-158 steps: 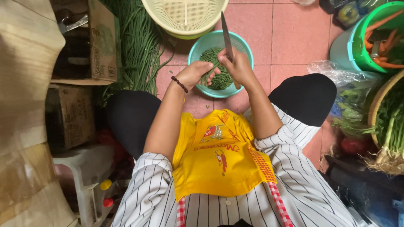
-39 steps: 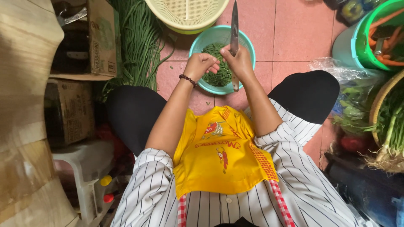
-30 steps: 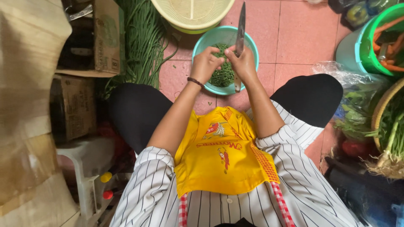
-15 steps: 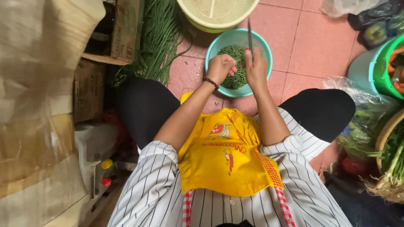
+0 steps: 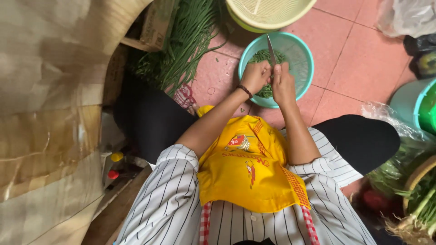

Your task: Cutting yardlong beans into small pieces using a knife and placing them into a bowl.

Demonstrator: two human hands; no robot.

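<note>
Soft, even daylight falls from above, bright on the pink floor [image 5: 359, 59] and pale basket [image 5: 268, 11]. Shadows are weak; the dark gap at left is murky. Hands [image 5: 272, 79] look sharp. Wide-lens bending stretches the edges; cardboard [image 5: 45, 90] looks slightly washed.

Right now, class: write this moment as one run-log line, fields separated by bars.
left hand: holding green beans | right hand: gripping knife, blade up | below: teal bowl of cut greens | nearby: long beans on floor
</note>
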